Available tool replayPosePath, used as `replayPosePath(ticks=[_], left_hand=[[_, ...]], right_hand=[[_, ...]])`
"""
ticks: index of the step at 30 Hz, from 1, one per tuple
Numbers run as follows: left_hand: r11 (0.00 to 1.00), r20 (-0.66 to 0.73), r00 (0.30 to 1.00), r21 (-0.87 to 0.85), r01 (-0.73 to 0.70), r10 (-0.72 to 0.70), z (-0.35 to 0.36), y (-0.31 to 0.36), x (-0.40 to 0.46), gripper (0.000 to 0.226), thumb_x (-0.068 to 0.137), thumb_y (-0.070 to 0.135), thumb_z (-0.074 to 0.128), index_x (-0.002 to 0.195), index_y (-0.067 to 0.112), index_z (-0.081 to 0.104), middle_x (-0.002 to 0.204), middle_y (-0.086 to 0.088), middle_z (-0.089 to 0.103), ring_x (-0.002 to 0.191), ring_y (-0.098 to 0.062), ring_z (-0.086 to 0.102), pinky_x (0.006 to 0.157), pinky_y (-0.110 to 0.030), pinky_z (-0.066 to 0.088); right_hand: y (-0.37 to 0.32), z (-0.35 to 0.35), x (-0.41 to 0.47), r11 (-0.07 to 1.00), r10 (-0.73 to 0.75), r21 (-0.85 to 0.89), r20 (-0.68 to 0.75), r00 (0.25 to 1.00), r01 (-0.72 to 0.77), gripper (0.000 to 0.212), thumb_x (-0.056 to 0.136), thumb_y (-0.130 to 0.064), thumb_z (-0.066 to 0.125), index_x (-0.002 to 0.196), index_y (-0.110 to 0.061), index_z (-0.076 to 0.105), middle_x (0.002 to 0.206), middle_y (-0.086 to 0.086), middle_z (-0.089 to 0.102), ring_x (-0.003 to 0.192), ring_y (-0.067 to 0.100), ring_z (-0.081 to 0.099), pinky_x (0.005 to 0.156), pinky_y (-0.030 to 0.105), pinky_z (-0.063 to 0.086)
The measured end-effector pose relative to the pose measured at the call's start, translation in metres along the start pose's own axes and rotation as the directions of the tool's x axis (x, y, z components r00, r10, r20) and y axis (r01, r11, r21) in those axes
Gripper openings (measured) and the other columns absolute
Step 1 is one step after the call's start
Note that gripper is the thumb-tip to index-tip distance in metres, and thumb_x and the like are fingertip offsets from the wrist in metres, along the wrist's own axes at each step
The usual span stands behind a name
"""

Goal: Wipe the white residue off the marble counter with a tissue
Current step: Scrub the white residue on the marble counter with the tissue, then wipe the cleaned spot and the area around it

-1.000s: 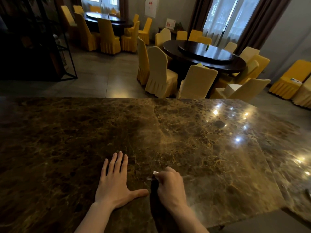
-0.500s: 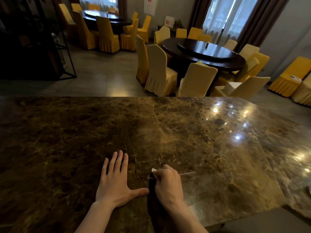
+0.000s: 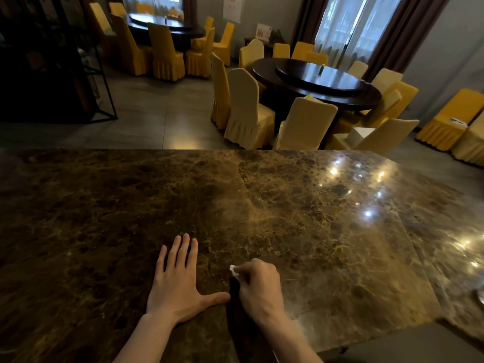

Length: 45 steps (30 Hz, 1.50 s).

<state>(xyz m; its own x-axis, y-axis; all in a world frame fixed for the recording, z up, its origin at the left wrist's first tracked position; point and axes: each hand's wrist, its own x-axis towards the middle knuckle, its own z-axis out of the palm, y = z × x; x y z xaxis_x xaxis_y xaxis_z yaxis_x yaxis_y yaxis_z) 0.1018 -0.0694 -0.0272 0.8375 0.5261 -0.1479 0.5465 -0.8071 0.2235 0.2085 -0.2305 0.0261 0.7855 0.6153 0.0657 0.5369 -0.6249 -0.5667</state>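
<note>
Tissue point(image 3: 233, 271): a small white wad pinched in the curled right hand point(image 3: 260, 290), protruding at its far-left edge and pressed to the counter point(image 3: 327, 231) near the front edge. The left hand point(image 3: 178, 281) is laid flat, fingers spread, just left. Residue cannot be made out among marble veining and glare.

hands point(image 3: 180, 281) on counter point(image 3: 314, 231), tables point(image 3: 314, 79) behind

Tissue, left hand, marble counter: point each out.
tissue point(image 3: 233, 270), head view, white wad showing past the knuckles.
left hand point(image 3: 176, 283), head view, back of hand.
marble counter point(image 3: 327, 244), head view, bare top.
</note>
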Motion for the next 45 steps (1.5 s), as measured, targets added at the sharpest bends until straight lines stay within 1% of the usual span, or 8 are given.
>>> replayPosePath(ticks=[7, 14, 18, 29, 34, 38, 42, 45], left_hand=[[1.0, -0.007, 1.0, -0.007, 0.004, -0.004, -0.001, 0.0, 0.0, 0.156, 0.046, 0.12, 0.012, 0.16, 0.021, -0.025, 0.169, 0.0, -0.034, 0.154, -0.019, -0.036, 0.131, -0.052, -0.014], [1.0, 0.002, 1.0, 0.001, 0.003, -0.003, -0.002, 0.0, -0.001, 0.157, 0.044, 0.12, 0.009, 0.161, 0.019, -0.024, 0.17, -0.002, -0.032, 0.155, -0.02, -0.035, 0.132, -0.053, -0.013], [1.0, 0.002, 1.0, 0.003, 0.005, -0.005, -0.003, 0.001, 0.0, 0.157, 0.045, 0.12, 0.01, 0.16, 0.019, -0.025, 0.17, -0.002, -0.032, 0.154, -0.02, -0.036, 0.132, -0.053, -0.013], [1.0, 0.019, 1.0, 0.007, -0.012, 0.012, 0.0, -0.003, 0.0, 0.16, 0.041, 0.12, 0.011, 0.16, 0.019, -0.027, 0.167, -0.002, -0.038, 0.152, -0.019, -0.04, 0.13, -0.052, -0.018], [1.0, 0.012, 1.0, -0.017, -0.013, 0.013, 0.0, -0.004, -0.001, 0.162, 0.041, 0.121, 0.019, 0.161, 0.021, -0.026, 0.168, 0.0, -0.037, 0.152, -0.017, -0.04, 0.131, -0.053, -0.016], [1.0, 0.015, 1.0, -0.01, -0.001, 0.001, 0.0, -0.002, 0.001, 0.162, 0.04, 0.122, 0.017, 0.16, 0.023, -0.026, 0.168, 0.001, -0.038, 0.151, -0.017, -0.041, 0.13, -0.053, -0.016], [1.0, 0.012, 1.0, -0.006, -0.005, 0.005, -0.001, -0.002, 0.0, 0.161, 0.041, 0.121, 0.017, 0.16, 0.022, -0.026, 0.168, 0.0, -0.037, 0.152, -0.018, -0.04, 0.131, -0.053, -0.015], [1.0, 0.011, 1.0, -0.003, 0.001, -0.001, -0.003, -0.002, 0.0, 0.161, 0.04, 0.121, 0.015, 0.16, 0.022, -0.027, 0.168, 0.0, -0.038, 0.152, -0.018, -0.04, 0.131, -0.053, -0.014]], right_hand=[[0.08, -0.057, 0.017, 0.925, 0.251, -0.227, -0.235, 0.939, -0.304, 0.02, 0.092, -0.004, 0.059, 0.097, -0.008, 0.078, 0.082, 0.003, 0.054, 0.083, 0.03, 0.058, 0.067, 0.034, 0.041], [0.01, 0.002, -0.002, 0.986, -0.069, -0.155, -0.024, 0.997, 0.065, 0.026, 0.093, -0.005, 0.057, 0.108, -0.02, 0.072, 0.097, -0.004, 0.059, 0.092, 0.013, 0.049, 0.072, 0.02, 0.033], [0.009, -0.013, 0.007, 1.0, -0.02, 0.015, -0.099, 0.995, 0.022, 0.025, 0.094, -0.007, 0.062, 0.111, -0.018, 0.076, 0.091, -0.003, 0.065, 0.088, 0.015, 0.058, 0.075, 0.032, 0.05], [0.006, 0.012, 0.001, 0.901, -0.336, -0.222, 0.189, 0.923, 0.373, 0.034, 0.084, -0.027, 0.072, 0.117, -0.024, 0.068, 0.103, -0.005, 0.054, 0.097, 0.016, 0.047, 0.072, 0.027, 0.046], [0.054, -0.023, 0.016, 0.938, -0.138, -0.324, -0.024, 0.99, 0.122, 0.023, 0.089, -0.01, 0.064, 0.106, -0.021, 0.075, 0.088, -0.003, 0.054, 0.089, 0.019, 0.049, 0.072, 0.028, 0.041], [0.081, -0.054, 0.022, 0.975, 0.204, 0.135, -0.25, 0.946, -0.174, 0.034, 0.086, 0.004, 0.065, 0.109, -0.019, 0.077, 0.091, -0.005, 0.068, 0.084, 0.014, 0.063, 0.075, 0.03, 0.051], [0.093, -0.07, 0.038, 0.547, 0.565, 0.707, 0.084, 0.821, -0.449, 0.037, 0.093, 0.003, 0.055, 0.113, -0.022, 0.073, 0.094, 0.003, 0.074, 0.086, 0.019, 0.07, 0.074, 0.034, 0.055], [0.102, -0.073, 0.037, 0.602, 0.605, 0.595, 0.095, 0.791, -0.532, 0.026, 0.093, 0.0, 0.057, 0.101, -0.015, 0.076, 0.08, 0.009, 0.074, 0.076, 0.026, 0.068, 0.073, 0.038, 0.056]])
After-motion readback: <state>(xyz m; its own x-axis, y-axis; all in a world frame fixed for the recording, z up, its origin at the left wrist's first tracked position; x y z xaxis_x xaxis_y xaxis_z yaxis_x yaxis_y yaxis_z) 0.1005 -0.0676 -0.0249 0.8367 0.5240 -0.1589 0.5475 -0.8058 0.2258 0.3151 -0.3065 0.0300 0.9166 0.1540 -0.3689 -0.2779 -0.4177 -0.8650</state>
